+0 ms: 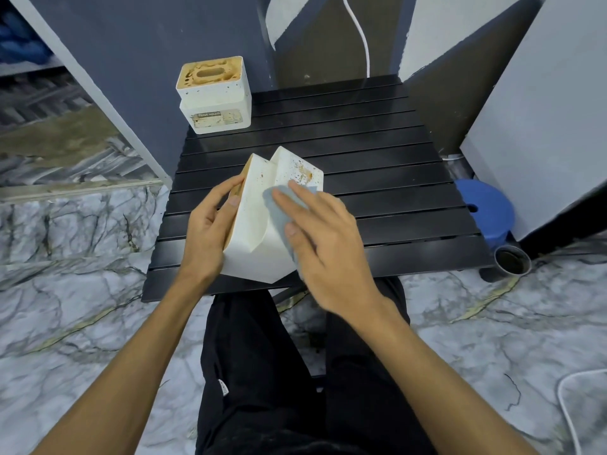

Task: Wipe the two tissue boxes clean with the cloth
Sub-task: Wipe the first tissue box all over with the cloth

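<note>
A white tissue box [253, 231] lies tilted on the near part of the black slatted table [377, 178]. Brown specks mark its far face. My left hand [207, 224] grips its left side, thumb on the white face and fingers on the wooden lid. My right hand [325, 238] presses a light blue cloth [279, 211] flat against the box's right face with straight fingers. A second white tissue box [215, 96], with a stained wooden top and a dirty label, stands upright at the table's far left corner.
A blue plastic stool [486, 205] and a dark metal cup [512, 261] sit on the marble floor to the table's right. Grey wall panels rise behind and to the right. A white cable [361, 37] hangs behind. My black-trousered legs are under the near edge.
</note>
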